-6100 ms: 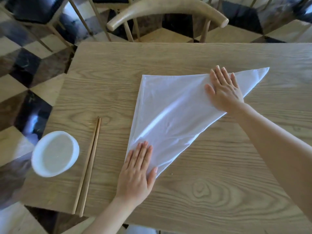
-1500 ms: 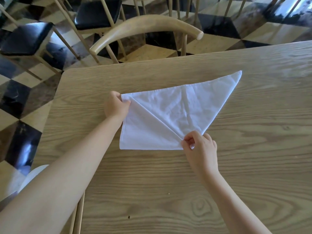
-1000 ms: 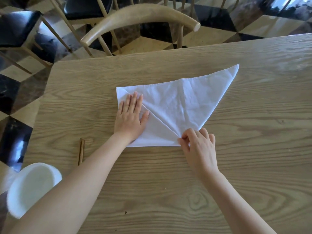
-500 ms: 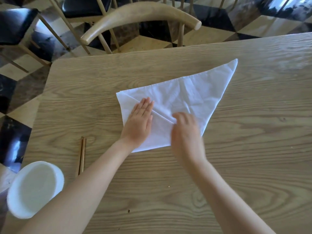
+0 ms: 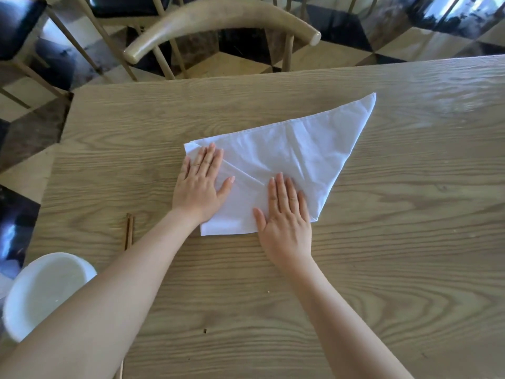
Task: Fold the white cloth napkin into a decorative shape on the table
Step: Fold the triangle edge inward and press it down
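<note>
Checkered dark-and-pale flooring and a curved-back wooden chair [image 5: 221, 21] lie beyond the far edge of the wooden tabletop [image 5: 396, 242]. Near its middle lies the white cloth napkin [image 5: 295, 154], partly folded, one long point aimed at the far right corner. Both hands press it flat with fingers spread: left hand [image 5: 200, 184], right hand [image 5: 287, 217]. Chopsticks [image 5: 129, 231] and a white bowl [image 5: 41, 294] sit by the near left edge.
</note>
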Motion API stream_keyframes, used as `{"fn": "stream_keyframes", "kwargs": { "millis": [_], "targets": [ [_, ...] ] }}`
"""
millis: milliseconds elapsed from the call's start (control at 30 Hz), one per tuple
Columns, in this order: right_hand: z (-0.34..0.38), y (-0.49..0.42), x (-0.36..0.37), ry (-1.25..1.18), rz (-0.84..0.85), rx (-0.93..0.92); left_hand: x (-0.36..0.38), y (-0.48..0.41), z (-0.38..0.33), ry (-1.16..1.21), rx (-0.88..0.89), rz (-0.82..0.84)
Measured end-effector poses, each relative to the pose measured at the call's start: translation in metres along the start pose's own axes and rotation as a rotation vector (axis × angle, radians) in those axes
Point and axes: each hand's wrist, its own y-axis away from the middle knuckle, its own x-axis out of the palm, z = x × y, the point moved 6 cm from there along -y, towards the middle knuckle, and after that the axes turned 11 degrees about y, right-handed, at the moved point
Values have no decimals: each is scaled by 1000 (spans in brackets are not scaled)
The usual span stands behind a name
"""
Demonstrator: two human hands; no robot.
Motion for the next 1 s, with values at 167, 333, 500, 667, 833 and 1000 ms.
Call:
{"fn": "stream_keyframes", "kwargs": {
  "millis": [167, 333, 500, 667, 833, 1000],
  "targets": [
    [-35, 14, -7, 52, -3, 78, -1, 0, -2, -4, -3, 26],
    [-40, 16, -6, 38, 39, 49, -16, 15, -6, -31, 52, 198],
    [-43, 16, -8, 34, 77, -2, -21, 87, -40, -95, 442, 382],
    [-38, 18, -23, 21, 99, -78, -30, 93, -57, -142, 506, 208],
    [10, 29, -42, 69, -74, -370, -32, 97, -66, -276, 541, 65],
    [23, 37, -40, 74, -181, -445, -32, 100, -72, -402, 555, 25]
  ]
}}
